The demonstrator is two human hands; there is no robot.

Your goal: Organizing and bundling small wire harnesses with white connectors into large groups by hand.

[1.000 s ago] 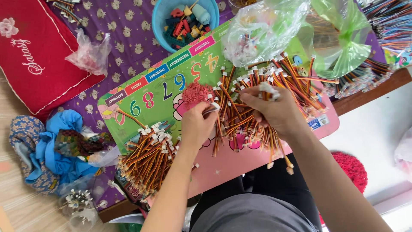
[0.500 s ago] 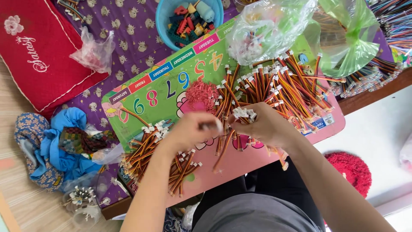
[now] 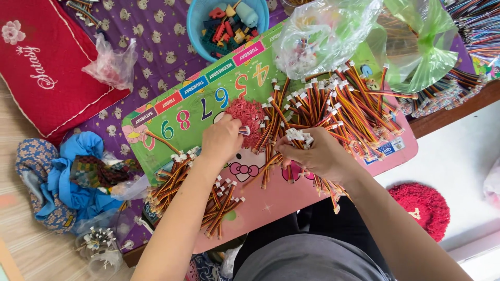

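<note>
At the far left lies a red cushion (image 3: pixel 44 67), with blue cloth (image 3: pixel 73 177) below it. A finished pile of wires (image 3: pixel 200 195) sits on the board's (image 3: pixel 291 203) lower left edge. Your left hand (image 3: pixel 223 139) rests just above it, fingertips pinched on a small white connector (image 3: pixel 245 130) at the edge of the red pieces (image 3: pixel 246 113). Your right hand (image 3: pixel 317 155) is closed around a bundle (image 3: pixel 299 138) of striped wires, white plugs poking out on top. Loose wires (image 3: pixel 349 106) fan out beyond it, under the clear bag (image 3: pixel 325 34) and green bag (image 3: pixel 422 47). A blue bowl (image 3: pixel 200 21) stands above the board.
</note>
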